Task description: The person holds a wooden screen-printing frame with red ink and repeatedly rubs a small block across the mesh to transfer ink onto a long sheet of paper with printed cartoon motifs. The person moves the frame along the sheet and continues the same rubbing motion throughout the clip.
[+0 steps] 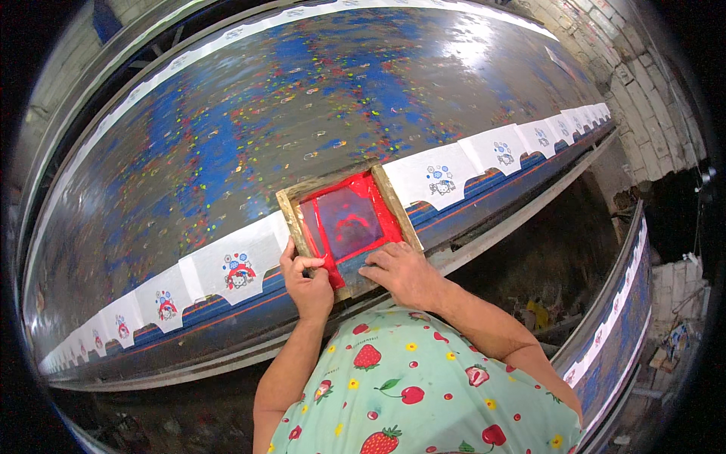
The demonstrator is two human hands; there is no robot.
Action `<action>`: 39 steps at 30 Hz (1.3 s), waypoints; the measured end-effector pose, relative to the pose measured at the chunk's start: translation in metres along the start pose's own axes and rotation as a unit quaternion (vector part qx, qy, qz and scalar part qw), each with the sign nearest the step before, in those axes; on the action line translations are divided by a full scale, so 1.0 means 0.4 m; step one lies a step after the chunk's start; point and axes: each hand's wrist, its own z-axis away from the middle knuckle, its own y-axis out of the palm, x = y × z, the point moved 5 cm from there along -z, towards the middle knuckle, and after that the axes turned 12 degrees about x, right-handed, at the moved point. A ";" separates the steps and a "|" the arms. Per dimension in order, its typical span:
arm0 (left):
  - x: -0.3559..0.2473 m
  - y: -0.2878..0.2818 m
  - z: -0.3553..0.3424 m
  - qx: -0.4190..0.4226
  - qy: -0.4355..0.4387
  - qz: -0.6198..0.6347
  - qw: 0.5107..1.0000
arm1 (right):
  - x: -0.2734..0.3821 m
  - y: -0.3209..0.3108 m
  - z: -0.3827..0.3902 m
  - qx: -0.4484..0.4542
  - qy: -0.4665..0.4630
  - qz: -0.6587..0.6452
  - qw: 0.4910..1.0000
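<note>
A wooden screen-printing frame with a red-smeared mesh lies tilted over the row of white fabric pieces at the table's near edge. My left hand is closed on its near left corner, thumb up along the left rail and index finger bent by the red ink. Curled fingers of my right hand rest over the near rail, gripping it toward the right. Left of the frame, a white fabric piece carries a cartoon print with red; the piece to the right shows blue and dark outlines. The frame hides the fabric beneath.
The long dark table is speckled with blue, red and yellow paint. White pieces run along its near edge, and a white strip along its far edge. A second table stands at the right, near a brick wall.
</note>
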 end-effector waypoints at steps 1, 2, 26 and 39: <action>0.001 0.000 0.000 -0.001 0.001 0.004 1.000 | 0.003 0.000 0.005 0.008 0.004 -0.006 1.000; 0.002 0.000 0.000 -0.003 0.003 0.007 1.000 | 0.006 -0.002 0.012 0.013 0.006 -0.016 1.000; -0.127 0.432 -0.058 0.023 0.096 0.013 0.995 | -0.458 -0.052 0.455 -0.270 0.165 -0.287 0.904; -0.137 0.605 -0.056 -0.001 0.003 0.061 0.998 | -0.638 -0.105 0.579 -0.236 0.111 -0.331 0.907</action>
